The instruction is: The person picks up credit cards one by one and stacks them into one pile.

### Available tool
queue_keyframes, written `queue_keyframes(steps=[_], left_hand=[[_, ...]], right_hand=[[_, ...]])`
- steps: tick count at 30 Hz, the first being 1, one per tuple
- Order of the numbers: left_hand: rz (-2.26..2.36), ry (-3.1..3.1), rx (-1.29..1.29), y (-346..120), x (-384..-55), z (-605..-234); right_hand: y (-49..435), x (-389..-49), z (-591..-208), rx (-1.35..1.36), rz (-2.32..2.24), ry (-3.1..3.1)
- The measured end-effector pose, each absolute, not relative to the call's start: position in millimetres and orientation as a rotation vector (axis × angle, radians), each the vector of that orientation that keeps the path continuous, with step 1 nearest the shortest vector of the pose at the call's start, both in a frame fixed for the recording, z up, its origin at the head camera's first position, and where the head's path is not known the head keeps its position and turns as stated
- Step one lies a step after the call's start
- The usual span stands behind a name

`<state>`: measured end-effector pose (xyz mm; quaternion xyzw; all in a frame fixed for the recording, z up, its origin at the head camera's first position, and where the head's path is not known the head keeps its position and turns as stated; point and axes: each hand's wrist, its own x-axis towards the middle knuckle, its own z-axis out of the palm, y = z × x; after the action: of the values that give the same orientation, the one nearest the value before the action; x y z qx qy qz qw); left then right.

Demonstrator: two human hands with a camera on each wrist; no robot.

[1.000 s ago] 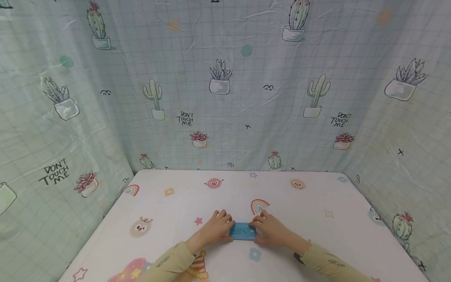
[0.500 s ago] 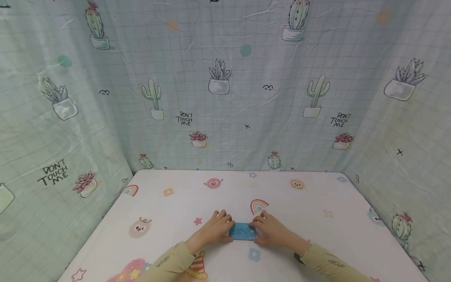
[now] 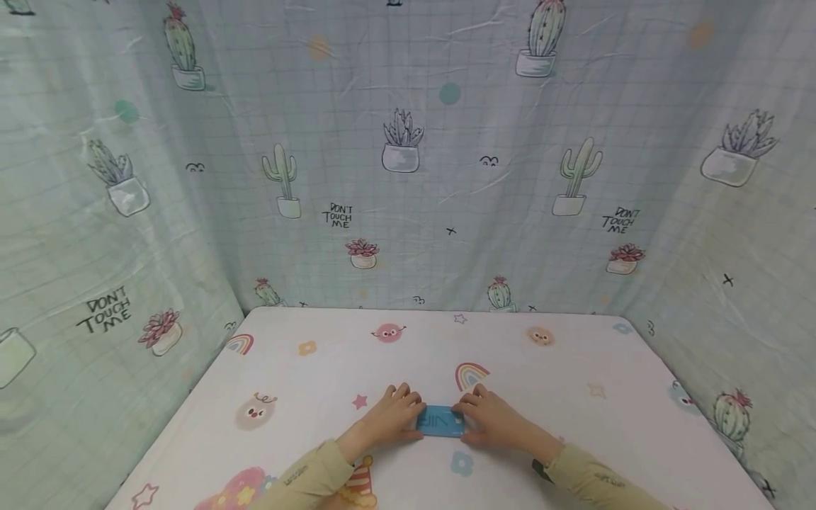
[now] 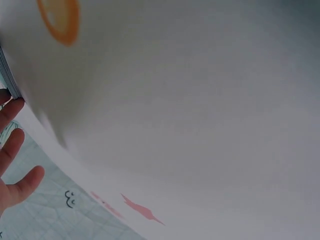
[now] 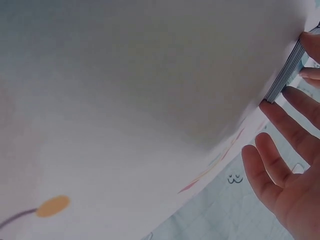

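Observation:
A small stack of blue cards (image 3: pixel 440 421) lies flat at the front middle of the table, the top one printed with large letters. My left hand (image 3: pixel 389 418) pinches its left end between thumb and fingers. At the opposite end my right hand (image 3: pixel 496 423) grips the stack the same way. Seen from the right wrist, the layered side of the card stack (image 5: pixel 286 72) shows several thin cards, with fingertips at its corners and the other fingers spread apart from it. In the left wrist view only a sliver of the stack (image 4: pixel 8 75) and some fingers (image 4: pixel 12 147) appear.
The white table cover (image 3: pixel 306 382) carries printed rainbows, stars, flowers and faces. A patterned cactus curtain (image 3: pixel 408 191) hangs behind the table and along both sides. Under the right sleeve (image 3: pixel 593 478) a dark object (image 3: pixel 540 467) shows in part.

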<state>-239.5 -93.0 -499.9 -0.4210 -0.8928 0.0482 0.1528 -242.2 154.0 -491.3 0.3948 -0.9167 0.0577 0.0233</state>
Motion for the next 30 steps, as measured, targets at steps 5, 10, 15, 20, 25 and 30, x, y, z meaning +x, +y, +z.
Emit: queue_keyframes(steps=[5, 10, 15, 20, 25, 30], left_hand=[[0.165, -2.617, -1.175, -89.4, -237.3, -497.6], [0.169, -2.657, -1.165, -88.9, -237.3, -496.6], [0.137, -2.641, -1.169, -90.0, -238.9, -497.7], [0.11, -2.661, -1.172, -90.6, -239.1, -497.9], [0.079, -2.672, -1.164, -90.8, -238.7, -497.0], [0.057, -2.7, -1.141, -90.2, -239.4, -496.6]], right_hand=[[155.3, -244.3, -492.8, 1.204, 0.181, -2.86], [155.7, -245.0, -494.3, 1.215, 0.188, -2.845], [155.7, -244.1, -493.5, 1.244, 0.212, -2.816], [154.0, -243.7, -492.0, 1.238, 0.22, -2.83], [153.7, -243.3, -492.4, 1.227, 0.219, -2.847], [156.3, -243.4, -494.9, 1.208, 0.233, -2.873]])
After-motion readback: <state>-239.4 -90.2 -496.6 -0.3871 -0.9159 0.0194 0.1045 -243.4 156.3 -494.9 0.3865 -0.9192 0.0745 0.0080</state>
